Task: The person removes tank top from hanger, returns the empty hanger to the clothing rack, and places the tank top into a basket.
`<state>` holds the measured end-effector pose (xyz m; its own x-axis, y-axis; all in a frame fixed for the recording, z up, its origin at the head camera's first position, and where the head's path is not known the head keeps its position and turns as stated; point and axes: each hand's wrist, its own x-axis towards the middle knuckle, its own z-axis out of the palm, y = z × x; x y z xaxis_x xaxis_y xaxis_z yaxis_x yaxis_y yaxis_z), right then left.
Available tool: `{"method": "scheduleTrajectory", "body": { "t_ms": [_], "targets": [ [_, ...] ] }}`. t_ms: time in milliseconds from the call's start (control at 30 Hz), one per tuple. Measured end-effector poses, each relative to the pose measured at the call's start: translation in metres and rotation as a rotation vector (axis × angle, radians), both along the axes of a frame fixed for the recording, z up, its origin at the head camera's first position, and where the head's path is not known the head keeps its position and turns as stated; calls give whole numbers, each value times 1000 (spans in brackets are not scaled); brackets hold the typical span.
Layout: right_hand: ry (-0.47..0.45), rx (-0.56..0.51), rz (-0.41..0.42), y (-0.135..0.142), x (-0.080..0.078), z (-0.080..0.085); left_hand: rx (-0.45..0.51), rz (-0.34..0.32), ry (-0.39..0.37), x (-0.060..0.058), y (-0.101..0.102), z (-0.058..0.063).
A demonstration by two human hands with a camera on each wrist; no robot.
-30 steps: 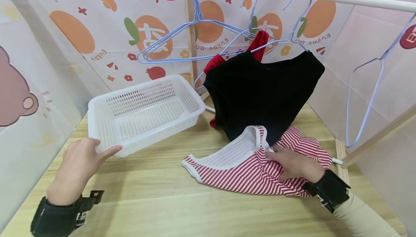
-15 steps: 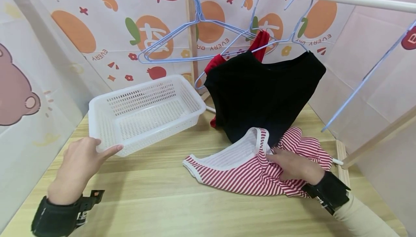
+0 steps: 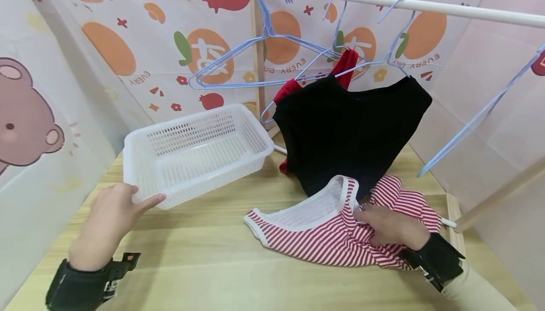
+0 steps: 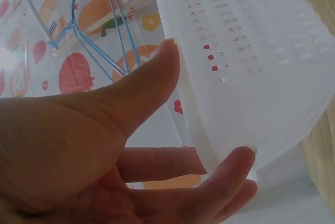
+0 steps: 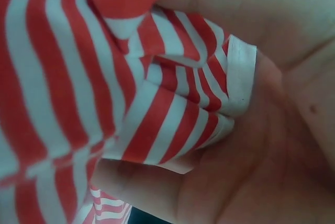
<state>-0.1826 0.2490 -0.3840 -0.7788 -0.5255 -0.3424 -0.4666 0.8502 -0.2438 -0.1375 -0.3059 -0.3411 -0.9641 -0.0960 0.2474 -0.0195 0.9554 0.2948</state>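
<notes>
Left of the black top (image 3: pixel 353 126), our left hand (image 3: pixel 111 211) pinches the white basket (image 3: pixel 221 177) between thumb and fingers. On the table (image 3: pixel 196 263) before that top lies the striped shirt (image 3: pixel 315 244), bunched within our right hand (image 3: pixel 389 226), its fingers curled.

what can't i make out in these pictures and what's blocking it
- Tips of the right hand: right wrist view, hidden by folds of the striped garment.
- Most of the red garment: head view, behind the black top.
- Hook of the rightmost hanger: head view, cut off by the right edge.
- Number of bunched hangers: head view, they overlap each other.
</notes>
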Motion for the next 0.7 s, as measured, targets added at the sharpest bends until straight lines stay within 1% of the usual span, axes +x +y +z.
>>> {"method": "scheduleTrajectory", "body": {
  "t_ms": [100, 233, 500, 700],
  "targets": [
    [6, 7, 13, 2, 3, -3, 5, -10, -10, 1, 3, -3],
    [-10, 9, 6, 3, 3, -4, 23, 6, -24, 1, 5, -3],
    [-40, 17, -14, 0, 1, -5, 33, 15, 7, 3, 5, -3],
    [-27, 2, 21, -2, -3, -4, 37, 33, 0, 6, 3, -1]
  ]
}}
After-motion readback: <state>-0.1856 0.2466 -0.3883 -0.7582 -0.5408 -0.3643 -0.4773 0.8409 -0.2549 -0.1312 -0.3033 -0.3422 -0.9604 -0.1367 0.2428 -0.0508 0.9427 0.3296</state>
